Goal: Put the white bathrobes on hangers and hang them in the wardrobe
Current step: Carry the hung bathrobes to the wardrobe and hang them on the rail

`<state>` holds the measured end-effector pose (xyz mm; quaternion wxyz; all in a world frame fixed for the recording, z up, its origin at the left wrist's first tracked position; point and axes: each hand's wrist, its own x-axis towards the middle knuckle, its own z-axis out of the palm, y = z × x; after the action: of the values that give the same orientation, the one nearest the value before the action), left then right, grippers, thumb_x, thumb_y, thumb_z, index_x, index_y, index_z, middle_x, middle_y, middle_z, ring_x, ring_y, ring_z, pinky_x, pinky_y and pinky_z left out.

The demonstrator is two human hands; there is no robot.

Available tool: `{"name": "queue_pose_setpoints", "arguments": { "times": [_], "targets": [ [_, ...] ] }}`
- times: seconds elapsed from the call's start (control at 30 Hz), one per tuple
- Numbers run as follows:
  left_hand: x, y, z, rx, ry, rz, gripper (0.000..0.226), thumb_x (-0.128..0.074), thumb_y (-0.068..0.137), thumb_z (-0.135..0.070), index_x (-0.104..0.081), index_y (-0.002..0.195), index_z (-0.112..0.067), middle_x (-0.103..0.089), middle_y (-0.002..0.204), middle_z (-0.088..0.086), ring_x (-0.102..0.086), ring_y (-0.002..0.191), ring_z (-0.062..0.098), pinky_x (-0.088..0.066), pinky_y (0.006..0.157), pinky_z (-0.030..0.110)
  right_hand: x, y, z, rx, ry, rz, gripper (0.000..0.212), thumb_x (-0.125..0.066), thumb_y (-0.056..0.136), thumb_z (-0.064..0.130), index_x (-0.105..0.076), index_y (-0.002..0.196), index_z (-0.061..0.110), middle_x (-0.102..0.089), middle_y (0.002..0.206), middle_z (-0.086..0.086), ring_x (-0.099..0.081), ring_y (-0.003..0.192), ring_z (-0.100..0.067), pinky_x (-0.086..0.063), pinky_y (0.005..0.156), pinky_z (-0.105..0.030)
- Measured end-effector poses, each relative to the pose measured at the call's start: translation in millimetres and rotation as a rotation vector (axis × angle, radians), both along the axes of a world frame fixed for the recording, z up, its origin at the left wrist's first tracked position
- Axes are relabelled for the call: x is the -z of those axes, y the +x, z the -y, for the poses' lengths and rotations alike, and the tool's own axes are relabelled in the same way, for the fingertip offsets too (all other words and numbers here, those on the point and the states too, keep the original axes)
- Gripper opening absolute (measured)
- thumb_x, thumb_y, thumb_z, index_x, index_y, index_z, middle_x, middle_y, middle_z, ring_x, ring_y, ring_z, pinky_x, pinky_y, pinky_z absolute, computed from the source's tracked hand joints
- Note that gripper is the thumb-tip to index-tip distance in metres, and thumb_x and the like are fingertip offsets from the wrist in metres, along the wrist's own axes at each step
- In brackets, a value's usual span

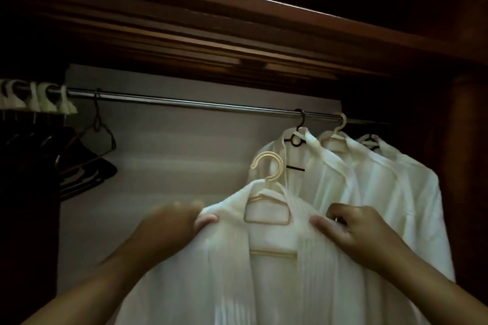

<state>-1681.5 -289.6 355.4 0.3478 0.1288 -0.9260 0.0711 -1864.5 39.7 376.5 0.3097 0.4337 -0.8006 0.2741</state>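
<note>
Left hand (169, 221) and right hand (353, 229) pinch white bathrobe (232, 272) shoulders on cream hanger (269, 183), hook below rail (184, 102); hem cut off.

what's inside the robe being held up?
A cream hanger: hook sticks out above the collar, frame and lower bar show through the open front. Its arm ends are covered by the robe at the shoulders, pinched by the left hand and right hand.
</note>
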Motion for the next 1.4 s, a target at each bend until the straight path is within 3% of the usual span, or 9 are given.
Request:
{"name": "queue_pose_setpoints", "arguments": {
  "times": [0.07, 0.2, 0.6, 0.7, 0.83, 1.03, 1.2, 1.3, 1.4],
  "targets": [
    [-12, -22, 17, -0.009, 0.006, -0.009, 0.101, 0.024, 0.055, -0.093, -0.048, 0.088, -0.031, -0.068, 0.099, -0.003, -0.064, 0.095, 0.022, -0.042, 0.069, 0.034, -17, -6, 14, 0.056, 0.021, -0.008, 0.059, -0.038, 0.080, 0.085, -0.054, 0.068, 0.030, -0.056, 0.055, 0.006, -0.057, 0.060, -0.005, -0.044, 0.054, -0.029],
    [-62, -71, 56, 0.022, 0.068, 0.029, 0.069, -0.015, 0.085, -0.081, -0.057, 0.103, -0.028, -0.068, 0.113, 0.001, -0.063, 0.104, 0.025, -0.046, 0.077, 0.033, -68, -27, 53, 0.195, 0.045, -0.061, 0.044, -0.052, 0.083, 0.072, -0.054, 0.071, 0.030, -0.057, 0.063, 0.006, -0.052, 0.062, -0.003, -0.042, 0.056, -0.029],
    [-169, -209, 132, 0.125, 0.103, 0.031, 0.052, -0.028, 0.095, -0.070, -0.058, 0.101, -0.027, -0.066, 0.118, 0.001, -0.061, 0.110, 0.025, -0.046, 0.092, 0.037, -170, -90, 130, 0.439, 0.024, -0.085, 0.055, -0.047, 0.086, 0.075, -0.065, 0.069, 0.025, -0.065, 0.074, 0.003, -0.060, 0.080, -0.020, -0.053, 0.072, -0.037],
    [-151, -236, 136, 0.121, 0.189, 0.083, 0.059, -0.028, 0.097, -0.067, -0.059, 0.124, -0.024, -0.061, 0.132, 0.005, -0.057, 0.120, 0.026, -0.043, 0.100, 0.038, -149, -116, 139, 0.431, 0.108, -0.099, 0.059, -0.038, 0.090, 0.073, -0.067, 0.079, 0.022, -0.070, 0.082, 0.001, -0.066, 0.082, -0.023, -0.053, 0.074, -0.037],
    [-107, -264, 150, 0.137, 0.247, 0.039, 0.059, -0.026, 0.098, -0.066, -0.056, 0.125, -0.023, -0.062, 0.129, 0.007, -0.059, 0.114, 0.029, -0.046, 0.096, 0.037, -108, -135, 155, 0.427, 0.073, -0.226, 0.105, 0.004, 0.071, 0.093, -0.071, 0.092, 0.022, -0.073, 0.091, -0.010, -0.066, 0.095, -0.031, -0.050, 0.083, -0.040],
    [-91, -278, 151, 0.179, 0.118, -0.154, 0.067, -0.018, 0.094, -0.069, -0.060, 0.107, -0.019, -0.068, 0.100, 0.006, -0.064, 0.087, 0.028, -0.047, 0.071, 0.034, -83, -144, 156, 0.536, -0.099, -0.345, 0.062, -0.025, 0.095, 0.068, -0.072, 0.093, 0.027, -0.073, 0.083, -0.001, -0.068, 0.082, -0.028, -0.039, 0.056, -0.030],
    [-77, -281, 157, 0.187, 0.072, -0.279, 0.077, -0.009, 0.091, -0.075, -0.059, 0.103, -0.017, -0.068, 0.095, 0.007, -0.065, 0.085, 0.031, -0.050, 0.073, 0.037, -73, -155, 166, 0.510, -0.229, -0.416, 0.053, -0.028, 0.101, 0.055, -0.055, 0.073, 0.020, -0.061, 0.066, -0.001, -0.061, 0.070, -0.030, -0.037, 0.060, -0.035],
    [-65, -285, 149, 0.173, 0.100, -0.358, 0.070, -0.022, 0.090, -0.068, -0.058, 0.108, -0.010, -0.065, 0.101, 0.014, -0.061, 0.091, 0.038, -0.047, 0.080, 0.044, -54, -158, 177, 0.627, -0.185, -0.411, 0.052, -0.033, 0.098, 0.056, -0.057, 0.121, 0.016, -0.061, 0.114, -0.010, -0.057, 0.109, -0.037, -0.038, 0.094, -0.048],
    [-43, -282, 138, 0.113, 0.117, -0.480, 0.069, -0.038, 0.092, -0.057, -0.052, 0.133, -0.004, -0.057, 0.124, 0.020, -0.054, 0.115, 0.041, -0.041, 0.101, 0.051, -13, -153, 187, 0.611, -0.145, -0.332, 0.083, -0.031, 0.096, 0.064, -0.006, 0.160, 0.019, -0.007, 0.166, -0.011, -0.003, 0.154, -0.034, 0.005, 0.121, -0.054]
  ]
}}
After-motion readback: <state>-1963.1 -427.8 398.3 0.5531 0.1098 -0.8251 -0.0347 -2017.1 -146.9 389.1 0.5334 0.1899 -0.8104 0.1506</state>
